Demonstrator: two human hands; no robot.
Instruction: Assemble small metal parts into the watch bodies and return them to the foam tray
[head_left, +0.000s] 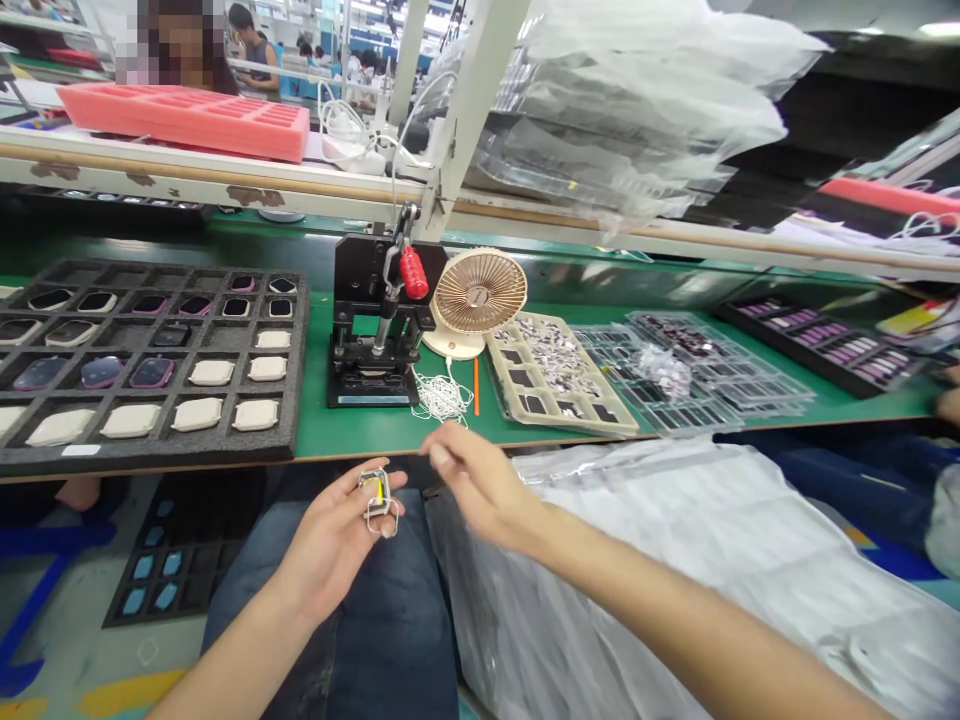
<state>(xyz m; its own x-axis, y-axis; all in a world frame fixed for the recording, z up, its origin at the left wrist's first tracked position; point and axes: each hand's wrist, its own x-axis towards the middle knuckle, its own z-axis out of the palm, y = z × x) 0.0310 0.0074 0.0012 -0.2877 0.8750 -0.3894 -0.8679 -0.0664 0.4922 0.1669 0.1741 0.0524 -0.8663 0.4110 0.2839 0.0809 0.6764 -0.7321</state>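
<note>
**What surrounds the bench worker?**

A black hand press (379, 320) with a red grip stands near the back edge of the green counter (322, 435), just beside a cream desk fan (480, 292). A bundle of white cord (442, 397) and an orange stick (475, 386) lie in front of them. Across a metal-framed rail (225, 175), a co-worker (217, 65) sits behind a pink foam tray (184, 120). Another person's hand (949, 405) shows at the far right edge.

**And the worker's hands (397, 510)?**

Both are held low over the lap, just off the counter's front edge. The left hand (330, 545) lies palm up, its fingers curled around a small wire-framed part (377, 498) with a yellow strip. The right hand (469, 480) reaches across, its fingers bunched narrowly, with nothing visible in them, close to the part but not touching it.

**What do the trays hold?**

A black foam tray (296, 400) at the counter's left end holds rounded cream and dark pads in square pockets. A beige plastic tray (559, 370) carries a heap of small silvery pieces. Clear plastic trays (660, 380) beside it hold dark pieces, and a dark tray (817, 345) near the right end holds rows of purple and cream pieces.
</note>
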